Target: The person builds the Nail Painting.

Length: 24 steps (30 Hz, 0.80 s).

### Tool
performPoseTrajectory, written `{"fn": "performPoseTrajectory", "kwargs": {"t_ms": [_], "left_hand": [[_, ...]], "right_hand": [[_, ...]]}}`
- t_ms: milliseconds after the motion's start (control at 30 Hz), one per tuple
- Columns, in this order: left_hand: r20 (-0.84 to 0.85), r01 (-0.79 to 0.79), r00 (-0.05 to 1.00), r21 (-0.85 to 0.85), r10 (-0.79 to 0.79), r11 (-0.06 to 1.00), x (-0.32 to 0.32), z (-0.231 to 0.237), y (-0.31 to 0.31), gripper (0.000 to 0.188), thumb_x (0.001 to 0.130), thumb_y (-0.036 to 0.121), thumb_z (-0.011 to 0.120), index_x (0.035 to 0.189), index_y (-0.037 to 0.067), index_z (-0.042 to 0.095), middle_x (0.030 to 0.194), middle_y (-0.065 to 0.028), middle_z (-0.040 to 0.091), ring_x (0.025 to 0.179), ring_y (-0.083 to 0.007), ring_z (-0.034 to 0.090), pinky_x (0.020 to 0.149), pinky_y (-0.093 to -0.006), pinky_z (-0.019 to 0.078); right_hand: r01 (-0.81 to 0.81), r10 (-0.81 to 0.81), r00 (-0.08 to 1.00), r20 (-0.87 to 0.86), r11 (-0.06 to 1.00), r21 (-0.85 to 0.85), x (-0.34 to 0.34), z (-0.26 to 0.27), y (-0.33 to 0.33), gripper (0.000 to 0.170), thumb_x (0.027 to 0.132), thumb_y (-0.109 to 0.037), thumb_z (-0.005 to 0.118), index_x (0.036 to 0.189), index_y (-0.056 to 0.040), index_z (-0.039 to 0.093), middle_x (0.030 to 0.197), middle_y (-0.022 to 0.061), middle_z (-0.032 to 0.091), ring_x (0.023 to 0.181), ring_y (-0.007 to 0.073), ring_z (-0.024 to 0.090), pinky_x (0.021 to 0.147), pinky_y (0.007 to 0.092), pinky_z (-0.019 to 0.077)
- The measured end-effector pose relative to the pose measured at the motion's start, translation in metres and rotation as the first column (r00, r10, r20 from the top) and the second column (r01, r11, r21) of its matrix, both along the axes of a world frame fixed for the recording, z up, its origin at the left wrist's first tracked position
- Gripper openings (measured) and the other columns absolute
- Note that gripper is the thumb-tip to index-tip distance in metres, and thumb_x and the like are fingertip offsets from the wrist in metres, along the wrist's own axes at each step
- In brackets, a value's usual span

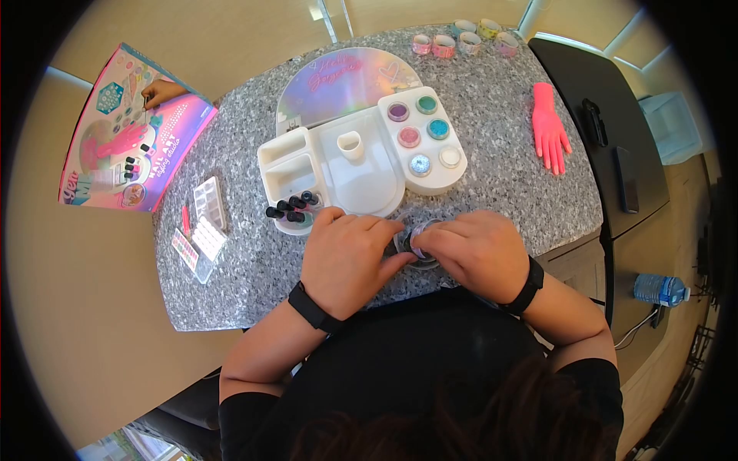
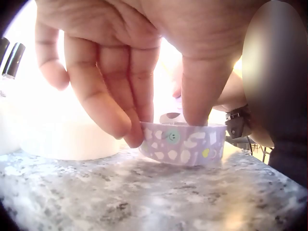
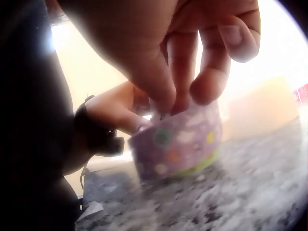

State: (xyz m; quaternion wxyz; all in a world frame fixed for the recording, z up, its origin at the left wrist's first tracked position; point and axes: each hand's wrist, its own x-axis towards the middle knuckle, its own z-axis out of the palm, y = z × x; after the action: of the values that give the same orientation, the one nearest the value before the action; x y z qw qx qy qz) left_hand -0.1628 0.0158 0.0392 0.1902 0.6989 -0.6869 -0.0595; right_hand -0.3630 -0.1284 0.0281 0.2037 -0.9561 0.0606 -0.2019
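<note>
Close to the table's front edge, both hands meet at a lilac patterned tape roll (image 2: pixel 187 147). My left hand (image 1: pixel 344 257) pinches its rim, thumb on the inside and fingers on the outer side in the left wrist view. From the other side my right hand (image 1: pixel 483 253) holds the same roll (image 3: pixel 180 144), thumb and forefinger brought together at its upper edge. A greenish strip shows along the roll's lower edge in the right wrist view. Seen from above, the fingers hide much of the roll.
A white nail studio tray (image 1: pixel 365 188) stands ahead, bearing glitter pots (image 1: pixel 409 137) and small black-capped bottles (image 1: pixel 290 206). More tape rolls (image 1: pixel 469 44) sit at the back. A pink model hand (image 1: pixel 549 131) lies right; a printed box (image 1: pixel 134 131) and nail sets (image 1: pixel 207 238) are left.
</note>
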Motion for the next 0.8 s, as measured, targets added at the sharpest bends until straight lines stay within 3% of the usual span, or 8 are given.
{"fn": "performPoseTrajectory", "kwargs": {"t_ms": [267,600,800], "left_hand": [[0.014,-0.002,1.0,0.006,0.002,1.0,0.0,0.0,0.0,0.04,0.084,0.043,0.09,0.11,0.014,0.082,0.101,-0.0027,0.081,0.09,-0.0255,0.072,0.091,-0.0404,0.0468],[0.016,-0.015,1.0,0.051,0.014,0.999,0.002,0.0,0.0,0.039,0.085,0.045,0.089,0.106,0.013,0.081,0.095,-0.0032,0.08,0.09,-0.0254,0.073,0.092,-0.0407,0.0466],[0.005,-0.034,0.999,0.061,0.034,0.998,0.002,0.002,0.0,0.043,0.086,0.047,0.089,0.112,0.013,0.079,0.097,-0.0029,0.079,0.09,-0.0265,0.073,0.093,-0.0409,0.0465]], "right_hand": [[0.119,-0.12,0.988,0.093,0.993,0.015,0.014,-0.006,0.005,0.015,0.091,-0.016,0.077,0.106,-0.0125,0.078,0.099,0.0012,0.074,0.084,0.0264,0.071,0.073,0.0403,0.0585],[0.065,-0.065,0.996,0.053,0.998,0.005,0.02,-0.007,0.003,0.017,0.09,-0.015,0.077,0.106,-0.0119,0.079,0.104,0.0021,0.071,0.092,0.0253,0.069,0.078,0.0387,0.0585],[0.048,-0.051,0.996,0.067,0.998,0.046,0.016,-0.003,-0.003,0.02,0.09,-0.013,0.078,0.11,-0.0109,0.078,0.109,0.0038,0.071,0.099,0.0288,0.072,0.082,0.0412,0.0599]]}}
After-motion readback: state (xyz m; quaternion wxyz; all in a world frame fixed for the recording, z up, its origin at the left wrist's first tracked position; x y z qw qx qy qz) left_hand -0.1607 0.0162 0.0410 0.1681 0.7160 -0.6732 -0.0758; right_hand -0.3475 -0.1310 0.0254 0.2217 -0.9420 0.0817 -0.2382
